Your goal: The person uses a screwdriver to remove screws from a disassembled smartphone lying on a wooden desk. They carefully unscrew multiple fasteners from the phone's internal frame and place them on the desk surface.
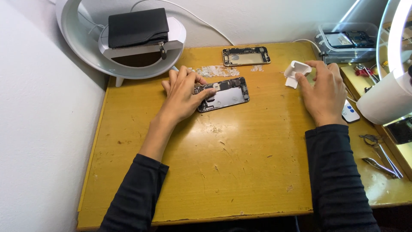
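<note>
Yellow desk (pixel 240 172) w/ scratches, black pouch (pixel 137 26), white holder (pixel 297 71), dark grey phone (pixel 225 95), gold phone (pixel 246 56).

Bright even light, ring lamp (pixel 397 38) glare at right — soft shadows, sharp focus

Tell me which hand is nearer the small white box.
Right. The right hand touches the small white box with its fingers; the left hand rests across the table on the dark opened phone.
</note>
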